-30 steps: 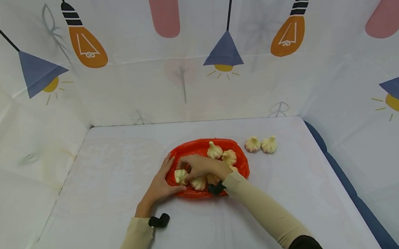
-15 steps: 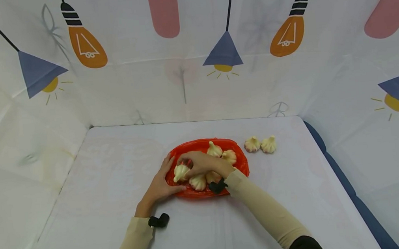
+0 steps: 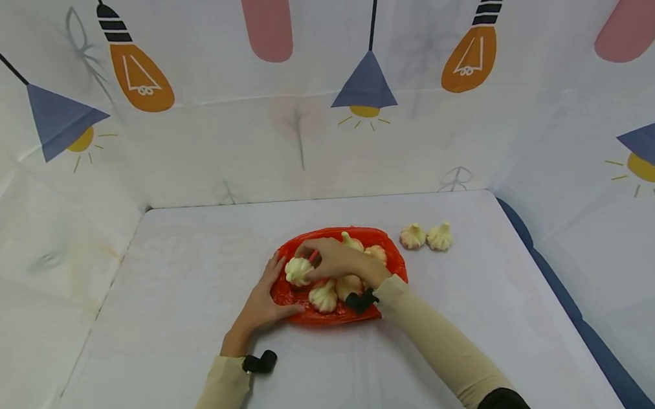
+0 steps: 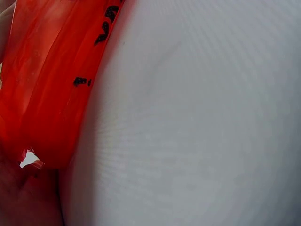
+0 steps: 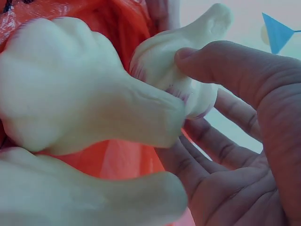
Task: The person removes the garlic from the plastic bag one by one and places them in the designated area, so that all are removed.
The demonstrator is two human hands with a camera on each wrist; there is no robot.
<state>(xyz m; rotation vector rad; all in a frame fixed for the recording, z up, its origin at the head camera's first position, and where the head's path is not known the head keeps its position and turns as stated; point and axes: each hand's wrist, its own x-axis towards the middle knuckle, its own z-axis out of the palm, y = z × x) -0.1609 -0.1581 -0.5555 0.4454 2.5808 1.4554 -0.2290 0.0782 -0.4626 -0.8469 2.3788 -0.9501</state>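
Observation:
A red plastic bag (image 3: 394, 270) lies spread in an oval on the white table, its rim rolled outward. Between thumb and fingers of my right hand (image 3: 341, 258) is a garlic bulb (image 3: 298, 271), pinched over the left part of the bag; the right wrist view shows the thumb on this same bulb (image 5: 157, 59). My left hand (image 3: 262, 306) rests around the bag's left end, fingers along the rim and thumb at the front. Several other bulbs, among them one near the front rim (image 3: 323, 298), sit in the bag, some partly hidden by my right hand.
Two more garlic bulbs stand on the table right of the bag, a left one (image 3: 413, 236) and a right one (image 3: 439, 237). White cloth walls (image 3: 211, 149) with printed lamps enclose the table on the sides and back.
My right hand has drawn the pinched bulb up and back from its spot near the bag's left front, turning it slightly. The left hand and the bag stay in place.

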